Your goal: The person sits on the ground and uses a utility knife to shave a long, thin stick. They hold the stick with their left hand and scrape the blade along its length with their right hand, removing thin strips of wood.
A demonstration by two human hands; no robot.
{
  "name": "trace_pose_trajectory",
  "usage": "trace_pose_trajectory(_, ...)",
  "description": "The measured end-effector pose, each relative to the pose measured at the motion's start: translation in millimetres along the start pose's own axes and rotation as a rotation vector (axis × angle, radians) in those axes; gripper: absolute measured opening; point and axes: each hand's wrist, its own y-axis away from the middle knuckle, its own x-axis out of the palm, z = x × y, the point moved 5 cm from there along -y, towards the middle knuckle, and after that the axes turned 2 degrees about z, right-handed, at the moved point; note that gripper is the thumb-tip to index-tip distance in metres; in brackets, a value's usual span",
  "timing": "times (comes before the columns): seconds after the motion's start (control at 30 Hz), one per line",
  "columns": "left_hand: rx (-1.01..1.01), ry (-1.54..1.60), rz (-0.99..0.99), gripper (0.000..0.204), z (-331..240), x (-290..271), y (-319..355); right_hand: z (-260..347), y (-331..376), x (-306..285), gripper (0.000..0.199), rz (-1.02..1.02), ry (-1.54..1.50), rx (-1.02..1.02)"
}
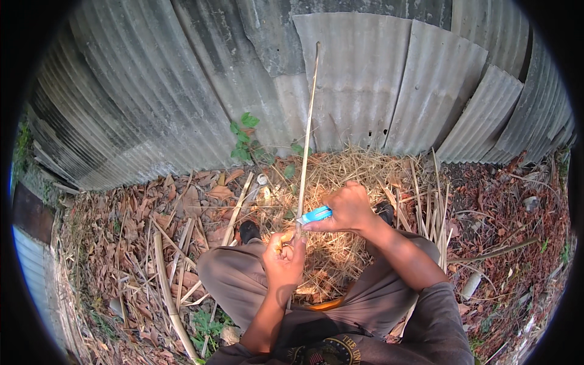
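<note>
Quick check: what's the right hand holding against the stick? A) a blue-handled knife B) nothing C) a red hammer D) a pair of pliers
A: the right hand grips a blue-handled knife set against the thin stick, which the left hand holds near its lower end.

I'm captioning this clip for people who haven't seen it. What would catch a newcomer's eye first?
First, the long thin pale cane strip, rising from the left hand at centre up past the grey corrugated metal wall. Next, the bright blue-handled knife in the right hand, laid against the strip. Dry straw and brown leaves cover the ground.
</note>
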Motion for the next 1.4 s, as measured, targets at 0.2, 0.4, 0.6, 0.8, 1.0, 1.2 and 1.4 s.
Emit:
trace_pose_trajectory(0.2,0.039,-0.022,0.011,0.008,-7.3,-2.3,9.0,-0.1,-2.4,-5.6,0.070,-0.010,0.033,0.016)
trace_pose_trajectory(0.4,0.105,-0.251,0.017,0.012,-0.6,-17.8,13.3,5.3,-1.6,-0.5,0.073,-0.052,0.076,-0.010)
trace_pose_trajectory(0.6,0.143,-0.323,0.114,0.008,-5.4,-14.6,36.4,-34.4,-5.1,-13.9,0.073,-0.054,0.116,0.234)
trace_pose_trajectory(0.8,0.016,-0.420,0.040,0.014,-11.0,-28.1,34.4,16.8,8.3,-9.1,0.066,-0.083,0.046,-0.026)
trace_pose_trajectory(1.0,0.105,-0.511,0.075,0.015,-19.3,-29.3,42.0,-0.4,1.7,-17.6,0.066,-0.194,0.151,-0.026)
trace_pose_trajectory(1.2,0.066,-0.525,0.207,0.016,-25.8,-31.7,80.0,-70.9,-0.4,-36.4,0.072,-0.219,0.172,0.307)
trace_pose_trajectory(1.4,0.068,-0.541,0.215,0.014,-32.0,-44.4,92.7,-92.7,1.0,-43.9,0.077,-0.275,0.230,0.380)
